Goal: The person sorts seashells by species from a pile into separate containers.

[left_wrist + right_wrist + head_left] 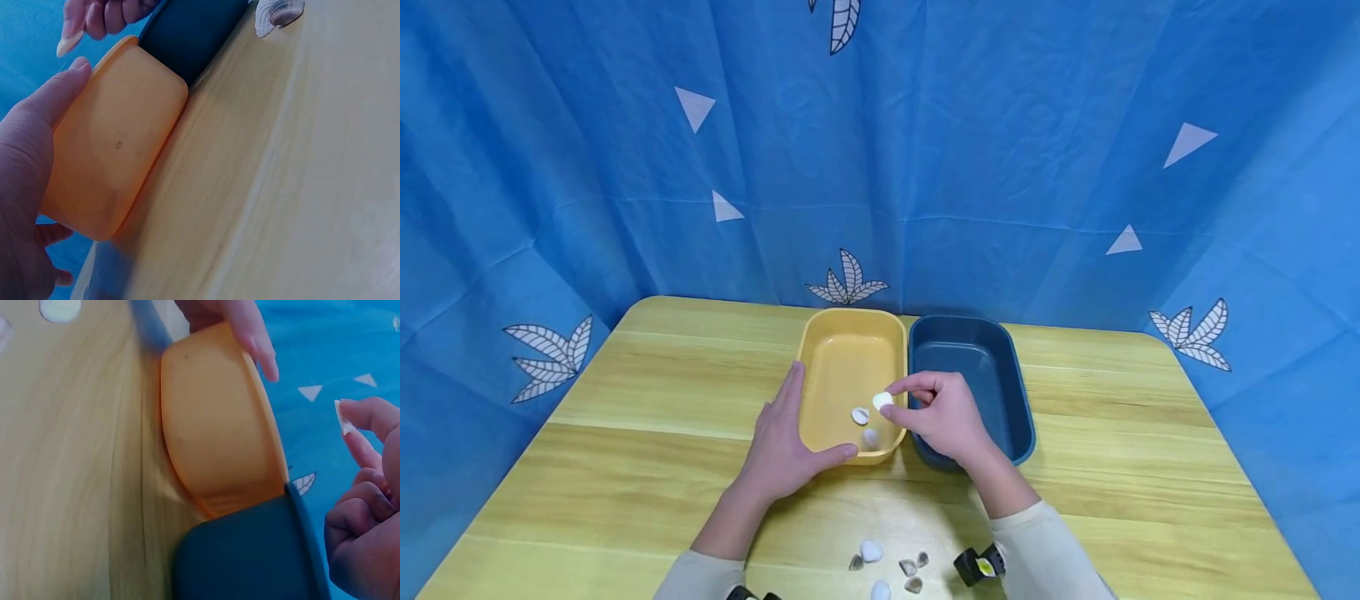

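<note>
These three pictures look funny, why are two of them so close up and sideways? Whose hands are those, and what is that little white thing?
They are one person's two hands, photographed at the same moment by three cameras. The big picture comes from a camera worn on the head, looking down at a wooden table. The two close pictures come from small cameras strapped to each wrist, so they look tilted.

The left hand rests against the yellow tray, thumb along its near end. The right hand pinches a white seashell over that tray. Two more shells lie inside it. Right beside it sits a dark blue tray. A few loose shells lie on the table near the person.
</note>
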